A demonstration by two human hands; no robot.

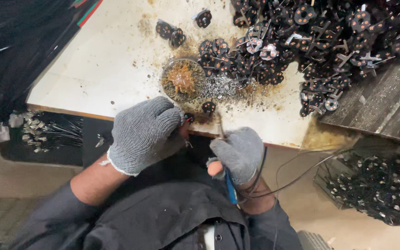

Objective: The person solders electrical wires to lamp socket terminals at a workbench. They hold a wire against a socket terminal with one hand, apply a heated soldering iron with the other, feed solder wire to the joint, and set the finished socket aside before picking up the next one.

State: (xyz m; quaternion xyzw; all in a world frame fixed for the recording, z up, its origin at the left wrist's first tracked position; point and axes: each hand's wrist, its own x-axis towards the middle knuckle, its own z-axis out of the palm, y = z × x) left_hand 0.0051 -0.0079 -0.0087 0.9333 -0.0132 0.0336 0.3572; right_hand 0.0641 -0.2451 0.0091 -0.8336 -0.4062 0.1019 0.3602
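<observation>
The head view looks straight down on a pale, stained counter (116, 60). At its near edge the left hand (142, 134), in a grey knit glove, is curled closed around a small part with a red and black wire end (189, 118) peeping out past the fingers. The right hand (239, 153), gloved the same way, is closed on a blue-handled soldering iron (230, 185), whose thin tip (219, 125) points up toward the near edge, just beside one small black round disc (208, 107) lying alone there. Just behind that disc sits a shallow round dish of brownish paste (183, 79), ringed by grey metal crumbs. Toward the far right corner spreads a large heap of black discs with copper dots and metal tabs (311, 41); whether these are finished or waiting cannot be told. Off the counter's right side a wire basket (376, 190) holds many more dark pieces, and bundles of black wires (47, 132) hang off the left side. Judging by these piles, the work looks well under way, with plenty left.
</observation>
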